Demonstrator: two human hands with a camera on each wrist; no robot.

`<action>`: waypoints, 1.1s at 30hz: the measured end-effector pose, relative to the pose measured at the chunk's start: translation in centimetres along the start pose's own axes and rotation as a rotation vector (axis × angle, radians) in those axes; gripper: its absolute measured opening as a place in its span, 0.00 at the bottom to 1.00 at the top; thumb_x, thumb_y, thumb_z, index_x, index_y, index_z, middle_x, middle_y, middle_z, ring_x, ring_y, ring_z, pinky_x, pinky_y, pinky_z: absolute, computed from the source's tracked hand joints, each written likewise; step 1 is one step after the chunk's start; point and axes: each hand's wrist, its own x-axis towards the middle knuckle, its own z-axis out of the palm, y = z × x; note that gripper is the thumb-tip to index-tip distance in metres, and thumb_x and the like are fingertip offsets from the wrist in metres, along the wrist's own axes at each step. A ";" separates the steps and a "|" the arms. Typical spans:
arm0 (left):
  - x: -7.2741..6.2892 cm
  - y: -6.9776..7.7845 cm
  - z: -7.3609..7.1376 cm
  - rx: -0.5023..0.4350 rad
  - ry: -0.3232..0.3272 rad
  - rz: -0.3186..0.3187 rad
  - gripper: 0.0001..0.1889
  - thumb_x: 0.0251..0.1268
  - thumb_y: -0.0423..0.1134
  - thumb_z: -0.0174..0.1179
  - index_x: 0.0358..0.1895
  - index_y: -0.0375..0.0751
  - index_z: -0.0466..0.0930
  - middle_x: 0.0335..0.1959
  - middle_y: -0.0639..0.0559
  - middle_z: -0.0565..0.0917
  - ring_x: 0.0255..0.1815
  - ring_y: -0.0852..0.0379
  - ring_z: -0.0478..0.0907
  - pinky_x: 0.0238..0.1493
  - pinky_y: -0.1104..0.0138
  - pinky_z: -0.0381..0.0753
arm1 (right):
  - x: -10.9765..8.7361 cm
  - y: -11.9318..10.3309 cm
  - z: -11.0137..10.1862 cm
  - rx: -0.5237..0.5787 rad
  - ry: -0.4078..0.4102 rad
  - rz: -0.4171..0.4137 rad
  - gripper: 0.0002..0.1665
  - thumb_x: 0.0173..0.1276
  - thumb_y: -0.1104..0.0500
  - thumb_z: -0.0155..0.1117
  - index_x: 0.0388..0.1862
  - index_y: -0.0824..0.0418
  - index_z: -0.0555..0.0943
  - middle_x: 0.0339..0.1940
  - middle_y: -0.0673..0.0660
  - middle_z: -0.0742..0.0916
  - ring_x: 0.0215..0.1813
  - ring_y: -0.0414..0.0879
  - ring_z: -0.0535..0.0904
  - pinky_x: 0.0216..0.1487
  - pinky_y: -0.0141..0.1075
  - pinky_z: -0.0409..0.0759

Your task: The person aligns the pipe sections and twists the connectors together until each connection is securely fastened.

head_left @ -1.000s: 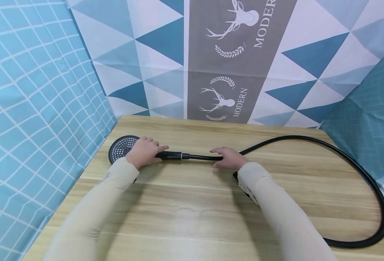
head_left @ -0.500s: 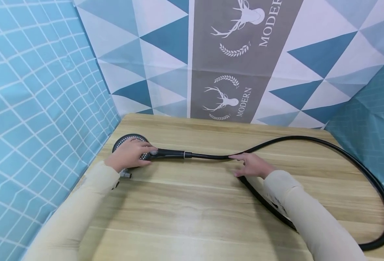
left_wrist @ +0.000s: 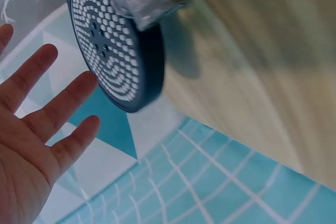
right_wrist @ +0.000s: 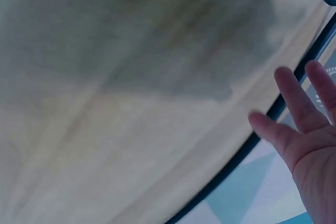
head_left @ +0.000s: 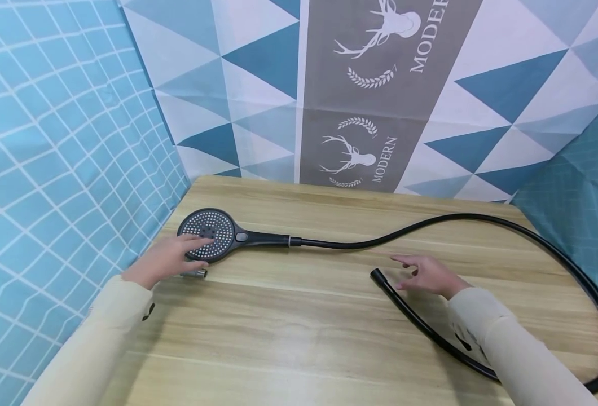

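A black shower head [head_left: 223,225] with pale nozzles lies face up on the wooden table, its handle [head_left: 265,239] joined to a black hose [head_left: 339,245]. My left hand [head_left: 164,256] hovers at the disc's left side, fingers spread in the left wrist view and holding nothing. Just below the disc lies a silver metal fitting [head_left: 196,274], partly hidden by that hand. The hose loops round on the right, and its free end [head_left: 378,276] points back to the middle. Beside this end is my right hand [head_left: 431,274], fingers extended, with nothing in it.
The wooden tabletop [head_left: 289,338] is bounded by a blue tiled-pattern cloth [head_left: 65,169] at left and a triangle-patterned cloth [head_left: 258,84] behind. A teal cloth [head_left: 578,175] hangs at the right. The hose loop runs close to the table's right side.
My left hand has drawn back left off the shower head, uncovering its face and the silver fitting. My right hand has left the hose, moving right and nearer; the hose's free end now shows.
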 end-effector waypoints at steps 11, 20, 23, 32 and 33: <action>-2.0 0.0 1.3 -0.133 -0.017 -0.098 0.26 0.58 0.45 0.67 0.58 0.35 0.77 0.54 0.30 0.78 0.53 0.32 0.75 0.53 0.43 0.72 | -1.7 -0.9 3.4 0.108 0.250 0.075 0.42 0.60 0.53 0.71 0.69 0.66 0.67 0.60 0.72 0.76 0.54 0.66 0.77 0.49 0.50 0.78; -2.1 -0.4 1.4 -0.159 -0.037 -0.071 0.25 0.53 0.39 0.70 0.54 0.31 0.79 0.48 0.33 0.82 0.50 0.36 0.79 0.52 0.47 0.75 | -1.2 -1.6 4.5 0.128 0.285 0.264 0.44 0.60 0.49 0.71 0.70 0.66 0.66 0.50 0.72 0.82 0.47 0.59 0.79 0.42 0.43 0.76; -2.0 -0.6 1.6 -0.162 -0.062 -0.072 0.24 0.53 0.38 0.70 0.54 0.31 0.79 0.47 0.34 0.82 0.48 0.36 0.79 0.50 0.47 0.76 | -1.1 -1.8 4.8 0.112 0.285 0.268 0.43 0.57 0.52 0.73 0.66 0.69 0.69 0.44 0.69 0.84 0.45 0.57 0.80 0.43 0.44 0.77; -1.8 -1.0 2.2 -0.148 -0.105 -0.046 0.18 0.53 0.31 0.67 0.50 0.37 0.83 0.43 0.41 0.85 0.44 0.40 0.82 0.46 0.49 0.78 | -0.5 -3.0 5.3 0.100 0.274 0.326 0.38 0.55 0.58 0.74 0.62 0.72 0.73 0.35 0.61 0.86 0.39 0.52 0.80 0.40 0.44 0.77; -1.8 -1.1 2.3 -0.137 -0.110 -0.045 0.17 0.53 0.31 0.66 0.49 0.38 0.84 0.42 0.41 0.85 0.43 0.41 0.82 0.45 0.49 0.79 | -0.5 -3.0 5.3 0.102 0.273 0.329 0.37 0.55 0.59 0.74 0.62 0.72 0.72 0.34 0.61 0.86 0.38 0.51 0.80 0.40 0.43 0.77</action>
